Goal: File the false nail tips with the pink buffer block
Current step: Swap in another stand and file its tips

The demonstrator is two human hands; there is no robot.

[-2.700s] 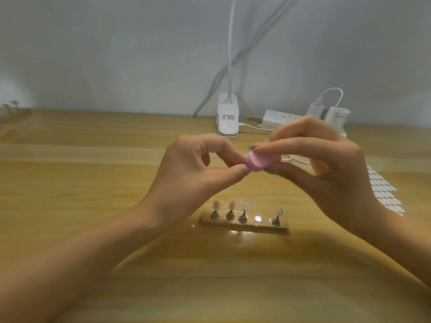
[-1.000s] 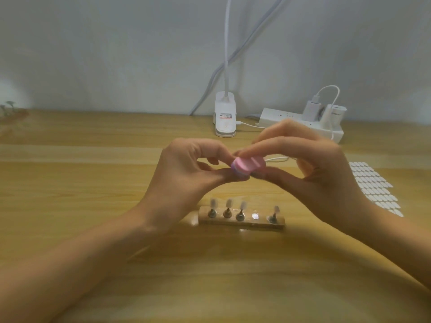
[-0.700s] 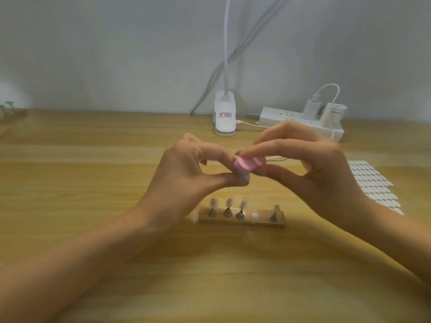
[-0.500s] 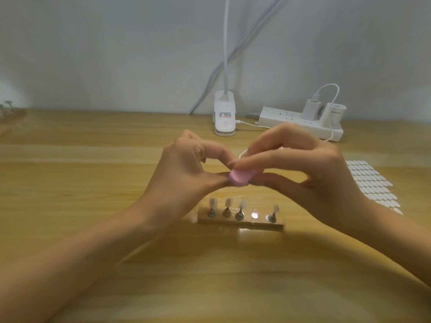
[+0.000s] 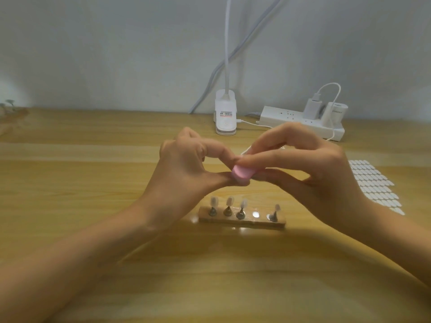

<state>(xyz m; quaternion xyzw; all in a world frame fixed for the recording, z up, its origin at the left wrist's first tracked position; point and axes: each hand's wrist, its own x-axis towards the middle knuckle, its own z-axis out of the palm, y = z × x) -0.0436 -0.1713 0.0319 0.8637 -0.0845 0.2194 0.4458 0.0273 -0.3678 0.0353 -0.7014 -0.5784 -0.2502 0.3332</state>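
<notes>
Right hand (image 5: 310,173) pinched pink buffer block (image 5: 242,173) against left hand (image 5: 184,173), its thumb-forefinger pinch closed, contents hidden, with 4 false nail tips (image 5: 229,201) upright on stand (image 5: 242,222) just nearer.

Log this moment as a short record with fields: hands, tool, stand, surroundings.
right hand: fingers grip the pink buffer block
left hand: thumb and forefinger pinched at the block's end; what they hold is hidden
stand: on the table, four nail tips standing on pegs, fourth slot from left empty
behind: clip lamp, power strip
right side: sheet of white tabs
</notes>
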